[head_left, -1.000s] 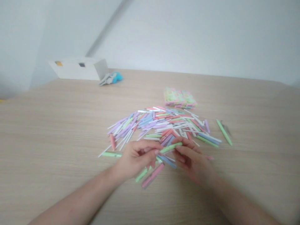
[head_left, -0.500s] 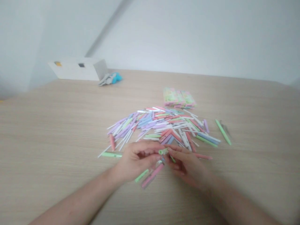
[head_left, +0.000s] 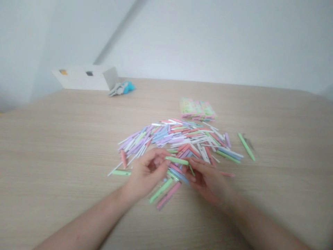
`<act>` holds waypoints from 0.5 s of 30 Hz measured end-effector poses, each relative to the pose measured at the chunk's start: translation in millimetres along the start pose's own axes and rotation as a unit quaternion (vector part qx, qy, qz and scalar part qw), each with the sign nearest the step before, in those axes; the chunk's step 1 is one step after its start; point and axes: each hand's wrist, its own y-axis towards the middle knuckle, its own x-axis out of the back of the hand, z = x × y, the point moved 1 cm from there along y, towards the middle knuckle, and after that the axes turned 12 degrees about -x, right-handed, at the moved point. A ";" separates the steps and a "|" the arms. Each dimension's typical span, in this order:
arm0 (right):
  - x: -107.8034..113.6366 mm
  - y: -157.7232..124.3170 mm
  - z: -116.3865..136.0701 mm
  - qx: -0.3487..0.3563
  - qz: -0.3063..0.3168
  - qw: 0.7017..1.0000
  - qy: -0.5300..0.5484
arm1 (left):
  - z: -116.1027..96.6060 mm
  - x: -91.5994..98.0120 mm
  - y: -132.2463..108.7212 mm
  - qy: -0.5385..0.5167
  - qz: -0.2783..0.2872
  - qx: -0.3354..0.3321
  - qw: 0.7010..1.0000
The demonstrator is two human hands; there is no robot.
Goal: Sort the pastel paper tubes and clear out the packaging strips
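Note:
Between my two hands a light green pen barrel point(head_left: 178, 160) is held nearly level. The fingertips of my left hand point(head_left: 149, 172) pinch its left end. My right hand point(head_left: 204, 175) grips the right end, and a thin green piece point(head_left: 191, 169) shows among its fingers, too blurred to name. Below the hands lie a green pen point(head_left: 161, 190) and a pink pen point(head_left: 168, 196), side by side on the table. Just behind the hands spreads a heap of pen parts point(head_left: 179, 137), with coloured barrels and thin white sticks.
A stack of printed packs point(head_left: 197, 109) stands behind the heap. To the right lies a separate green pen point(head_left: 246, 146) beside a thin dark item. At the back left are a white box point(head_left: 83, 79) and a grey and blue glove point(head_left: 122, 88) on the wooden table point(head_left: 65, 139).
The green barrel has turned from pointing its hollow end towards me to lying crosswise. My left hand has shifted slightly left, exposing more pens below; the right hand has barely moved.

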 end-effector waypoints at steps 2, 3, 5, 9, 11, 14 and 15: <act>0.6 1.4 -1.5 -0.009 -0.003 1.000 0.008 | -1.1 1.0 0.6 0.015 -0.001 -0.005 1.000; 1.1 2.2 -2.3 -0.011 -0.004 1.000 0.008 | -2.0 1.3 1.0 0.020 0.001 -0.007 1.000; 2.6 3.5 -3.5 -0.006 -0.004 1.000 0.003 | -4.2 1.6 1.9 0.024 0.000 -0.006 1.000; 3.9 3.7 -3.4 0.035 0.001 0.999 -0.019 | -5.2 3.2 3.9 0.017 -0.027 0.034 0.999; 2.1 1.9 -2.0 0.058 0.010 0.998 -0.026 | -2.7 4.4 4.7 -0.006 -0.045 0.056 0.997; -2.2 -2.5 0.1 0.082 0.020 0.996 -0.037 | 3.2 6.2 5.4 -0.062 -0.065 0.080 0.993; -3.5 -4.0 0.6 0.087 0.021 0.995 -0.042 | 4.9 6.7 5.7 -0.081 -0.071 0.087 0.990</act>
